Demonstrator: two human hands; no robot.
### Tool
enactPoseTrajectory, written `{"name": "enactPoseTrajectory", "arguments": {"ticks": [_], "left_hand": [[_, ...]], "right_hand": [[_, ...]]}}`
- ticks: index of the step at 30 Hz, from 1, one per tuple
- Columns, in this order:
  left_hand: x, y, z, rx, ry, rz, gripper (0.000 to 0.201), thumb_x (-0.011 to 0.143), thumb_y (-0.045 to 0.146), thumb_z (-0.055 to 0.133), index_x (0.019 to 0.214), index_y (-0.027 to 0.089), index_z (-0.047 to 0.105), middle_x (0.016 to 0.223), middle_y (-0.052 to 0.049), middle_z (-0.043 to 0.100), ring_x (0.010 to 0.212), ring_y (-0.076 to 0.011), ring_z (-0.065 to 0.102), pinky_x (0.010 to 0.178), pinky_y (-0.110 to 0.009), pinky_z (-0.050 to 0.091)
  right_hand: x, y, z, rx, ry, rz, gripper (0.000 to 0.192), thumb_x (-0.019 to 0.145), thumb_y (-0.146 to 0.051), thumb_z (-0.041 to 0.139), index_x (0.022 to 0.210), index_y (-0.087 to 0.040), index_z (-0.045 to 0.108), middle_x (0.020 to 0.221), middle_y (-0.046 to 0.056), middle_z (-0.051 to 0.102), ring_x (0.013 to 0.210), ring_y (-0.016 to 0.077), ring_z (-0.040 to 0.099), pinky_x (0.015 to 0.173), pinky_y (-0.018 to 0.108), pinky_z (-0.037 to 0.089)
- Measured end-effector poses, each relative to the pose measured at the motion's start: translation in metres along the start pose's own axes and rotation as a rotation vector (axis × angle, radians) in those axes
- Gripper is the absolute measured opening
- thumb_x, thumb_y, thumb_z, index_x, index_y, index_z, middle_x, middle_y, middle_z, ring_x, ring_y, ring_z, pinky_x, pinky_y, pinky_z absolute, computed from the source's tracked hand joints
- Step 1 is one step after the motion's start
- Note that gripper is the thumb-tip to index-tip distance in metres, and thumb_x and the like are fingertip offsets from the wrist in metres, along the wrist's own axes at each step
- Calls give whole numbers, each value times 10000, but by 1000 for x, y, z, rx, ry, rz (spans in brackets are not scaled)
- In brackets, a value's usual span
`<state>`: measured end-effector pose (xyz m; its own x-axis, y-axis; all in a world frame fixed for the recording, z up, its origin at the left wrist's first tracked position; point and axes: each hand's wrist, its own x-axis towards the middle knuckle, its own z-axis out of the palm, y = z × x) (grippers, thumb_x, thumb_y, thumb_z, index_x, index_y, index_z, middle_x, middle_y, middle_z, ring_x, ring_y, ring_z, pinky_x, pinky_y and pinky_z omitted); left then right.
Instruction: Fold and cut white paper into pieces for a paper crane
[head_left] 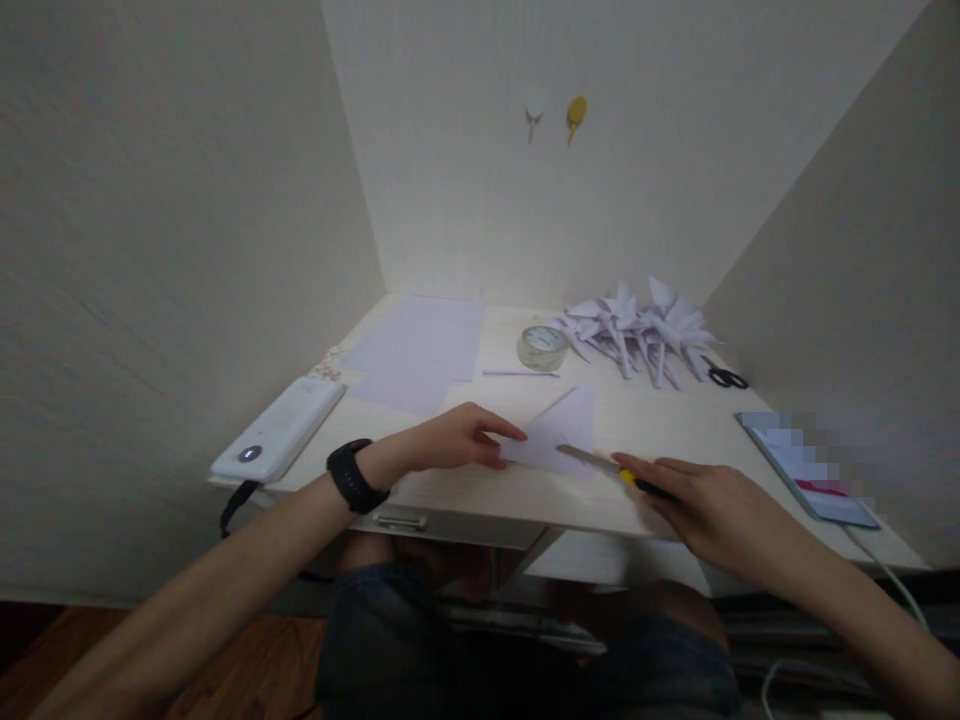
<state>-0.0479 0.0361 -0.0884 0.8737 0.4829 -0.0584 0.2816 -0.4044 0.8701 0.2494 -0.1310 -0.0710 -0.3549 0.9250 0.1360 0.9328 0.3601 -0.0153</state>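
Note:
My right hand (705, 500) grips a utility knife (646, 486) with a black and yellow handle. Its long blade points left, over a triangular piece of pale paper (551, 442) near the desk's front edge. A light strip runs along the paper's upper left side. At the left corner of this paper is my left hand (465, 437), its fingers stretched out and apart, the fingertips at the paper's edge. A dark watch (355, 477) is on the left wrist.
Pale paper sheets (427, 340) lie at the back left. A tape roll (541, 346), a thin paper strip (520, 373), folded paper shapes (637, 325) and black scissors (726, 377) are farther back. A white device (281, 430) lies left; a phone (806, 470) with a cable lies right.

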Motion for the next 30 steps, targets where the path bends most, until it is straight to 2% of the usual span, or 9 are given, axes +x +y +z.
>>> {"name": "enactPoseTrajectory", "arguments": {"ticks": [3,5,6,11,15,18,30], "left_hand": [[-1,-3,10,-93,44,48,448,818,213,646,1258,144,599,971,-70,715,792,-146,659,708,-256,502],[-2,-7,20,-174,121,65,462,819,165,622,1276,150,557,1121,-126,675,893,-161,669,748,-272,523],[-2,-9,26,-209,170,56,453,814,138,606,1264,148,548,1132,-140,665,900,-166,677,748,-280,534],[-1,-9,43,-405,385,-114,446,729,58,639,1166,128,582,907,-82,699,709,-161,702,693,-314,569],[0,-4,46,-421,508,-161,343,664,98,750,1000,117,688,833,-72,730,754,-186,703,773,-350,567],[-2,-5,48,-400,544,-124,236,652,108,770,885,114,732,865,-84,752,816,-198,704,837,-351,553],[-5,-11,52,-387,555,-113,320,687,142,767,1007,132,760,936,-80,770,860,-216,716,830,-333,550]], "right_hand": [[-6,-7,-2,-21,71,-19,471,958,-216,441,1425,-268,474,978,62,704,765,174,672,676,282,516],[-8,-15,-1,-54,101,-56,499,941,-162,428,1423,-278,479,943,63,683,779,179,646,696,292,509],[-8,-20,0,-75,109,-70,529,921,-123,423,1422,-282,482,943,66,674,799,186,633,716,304,506],[-1,-34,10,-172,137,-100,612,869,-75,449,1439,-295,462,1005,83,644,858,217,576,775,360,484],[7,-36,18,-217,149,-87,597,876,-81,465,1431,-302,473,1008,78,637,869,223,555,792,366,473],[10,-37,22,-240,130,-70,604,868,-63,476,1424,-298,483,991,75,637,865,224,544,795,361,466],[18,-44,18,-378,120,-76,601,851,-68,540,1404,-303,512,981,74,641,844,218,539,769,338,454]]}}
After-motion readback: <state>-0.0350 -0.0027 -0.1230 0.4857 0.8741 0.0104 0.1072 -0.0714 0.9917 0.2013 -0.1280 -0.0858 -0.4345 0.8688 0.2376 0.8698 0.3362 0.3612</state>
